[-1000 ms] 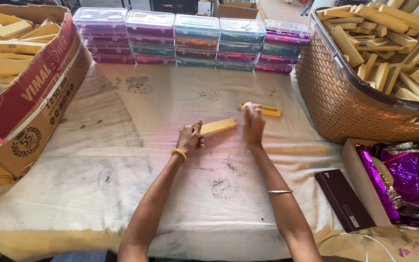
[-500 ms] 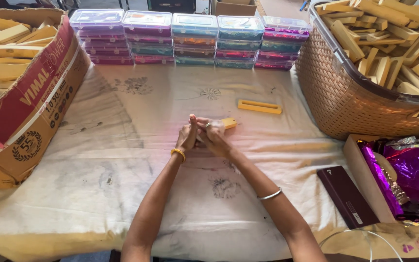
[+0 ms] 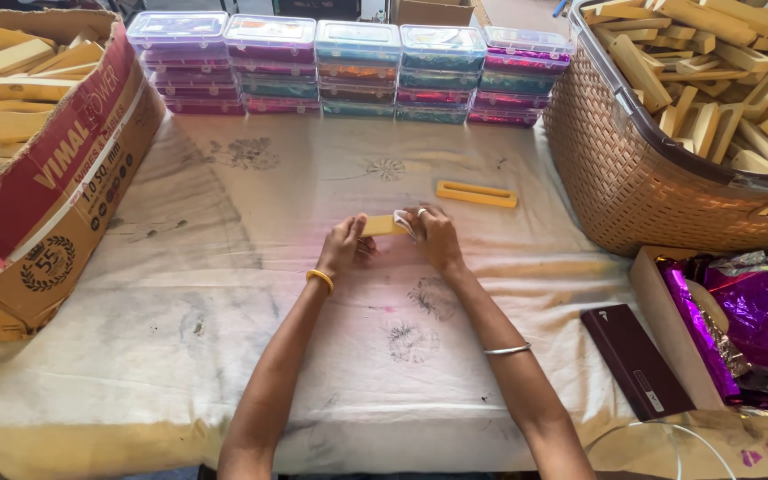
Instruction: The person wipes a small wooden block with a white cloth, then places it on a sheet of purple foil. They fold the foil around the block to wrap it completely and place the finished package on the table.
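Both hands meet at the middle of the cloth-covered table (image 3: 224, 293): the left hand (image 3: 345, 247) pinches one end of a small yellow wooden piece (image 3: 380, 225), the right hand (image 3: 433, 238) grips the other end, fingers closed on it with a bit of white material. Just beyond, to the right, lies a yellow frame piece (image 3: 476, 193), near the wicker basket (image 3: 633, 178) of wooden pieces
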